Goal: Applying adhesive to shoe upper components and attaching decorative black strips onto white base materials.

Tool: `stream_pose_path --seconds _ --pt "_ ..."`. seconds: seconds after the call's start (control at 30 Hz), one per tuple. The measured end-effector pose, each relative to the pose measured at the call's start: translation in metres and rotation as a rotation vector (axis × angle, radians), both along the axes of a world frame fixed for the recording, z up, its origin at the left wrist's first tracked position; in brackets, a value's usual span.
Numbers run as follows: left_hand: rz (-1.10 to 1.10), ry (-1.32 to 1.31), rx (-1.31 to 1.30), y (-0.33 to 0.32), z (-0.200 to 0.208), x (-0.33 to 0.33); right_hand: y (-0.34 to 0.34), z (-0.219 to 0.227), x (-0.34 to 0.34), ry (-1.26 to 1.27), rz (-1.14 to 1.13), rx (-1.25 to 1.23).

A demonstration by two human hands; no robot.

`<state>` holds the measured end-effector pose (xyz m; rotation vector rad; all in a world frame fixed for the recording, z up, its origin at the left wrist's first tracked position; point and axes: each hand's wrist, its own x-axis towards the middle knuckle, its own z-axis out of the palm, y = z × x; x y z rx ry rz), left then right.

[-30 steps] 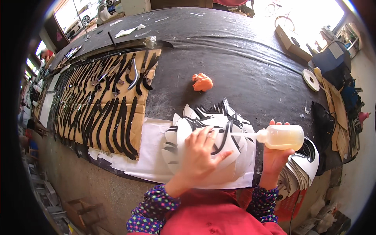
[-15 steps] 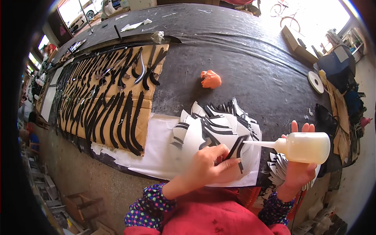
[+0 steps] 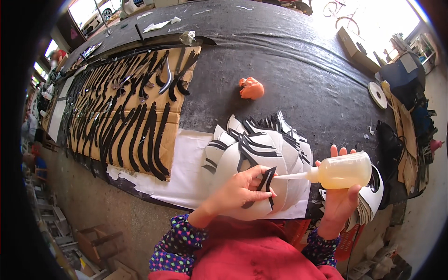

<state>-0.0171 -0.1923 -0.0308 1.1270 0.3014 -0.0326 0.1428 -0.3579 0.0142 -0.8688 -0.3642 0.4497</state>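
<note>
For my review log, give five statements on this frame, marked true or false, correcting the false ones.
1. The left hand pinches a black strip. True.
2. The right hand holds a squeeze bottle. True.
3. The bottle's nozzle points away from the left hand. False: the nozzle points toward it.
4. Many more black strips lie on the cardboard. True.
5. The orange bundle rests on the cardboard. False: the orange bundle rests on the dark tabletop.

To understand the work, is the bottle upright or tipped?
Tipped: the bottle lies nearly level in the right hand, nozzle pointing left toward a black strip.
</note>
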Motion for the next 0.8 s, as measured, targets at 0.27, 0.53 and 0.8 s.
stream_pose_path --seconds 0.27,0.53,0.8 --pt "0.016 -0.045 -0.043 0.000 -0.002 -0.001 -0.013 -0.017 -0.002 0.007 -0.041 -0.063" --pt "-0.030 -0.040 -0.027 0.004 -0.003 0.001 -0.014 -0.022 -0.009 0.048 0.032 0.047" --pt "-0.030 -0.054 -0.066 0.005 -0.006 -0.001 -0.016 -0.031 -0.008 -0.025 -0.003 0.013"
